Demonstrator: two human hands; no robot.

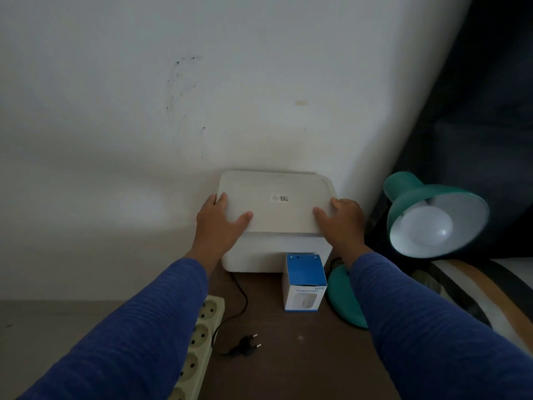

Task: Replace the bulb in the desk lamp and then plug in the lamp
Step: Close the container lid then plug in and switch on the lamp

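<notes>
A teal desk lamp (pixel 409 197) stands at the right, its shade tilted toward me with a white bulb (pixel 427 223) inside; its round base (pixel 343 295) rests on the brown table. The lamp's black plug (pixel 248 343) lies loose on the table beside a cream power strip (pixel 199 342). A white storage box (pixel 259 255) sits against the wall. My left hand (pixel 222 223) and my right hand (pixel 343 220) grip the two near corners of its white lid (pixel 277 200), which is tilted up at the front. A blue-and-white bulb carton (pixel 305 281) stands before the box.
The white wall rises right behind the box. A dark curtain hangs at the far right, and a striped fabric lies beneath the lamp shade. The black cord (pixel 242 301) loops from the box area to the plug.
</notes>
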